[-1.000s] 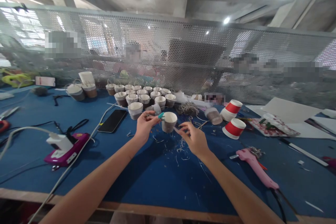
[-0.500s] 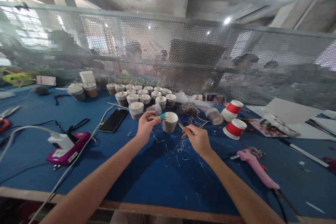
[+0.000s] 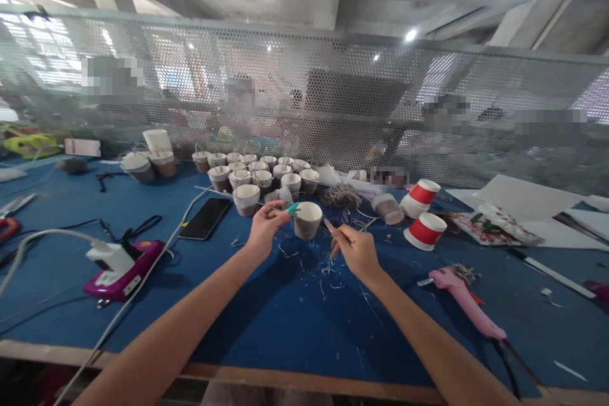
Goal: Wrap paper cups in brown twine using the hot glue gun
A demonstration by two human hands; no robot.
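A small grey-brown cup (image 3: 307, 223) with a white inside stands upright in front of me. At its left side, my left hand (image 3: 265, 227) has thumb and fingers drawn together, and the teal tip (image 3: 292, 208) at the thumb meets the cup's rim. I cannot tell whether that tip is a cover or a nail. Close by the cup's right side is my right hand (image 3: 356, 248), its fingers bent into a pinch; whatever lies in them is too small to make out. Thin twine scraps (image 3: 330, 266) lie on the blue table between the hands.
Several similar cups with twine handles (image 3: 242, 177) are grouped behind. A twine heap (image 3: 341, 196), a tipped cup (image 3: 387, 208) and red-and-white paper cups (image 3: 425, 232) lie to the right, near a pink glue gun (image 3: 469, 304). Left are a phone (image 3: 205, 219) and purple power strip (image 3: 124, 269).
The hands and the cup keep nearly the same places. My right fingers have shifted very slightly; the rest of the table looks the same.
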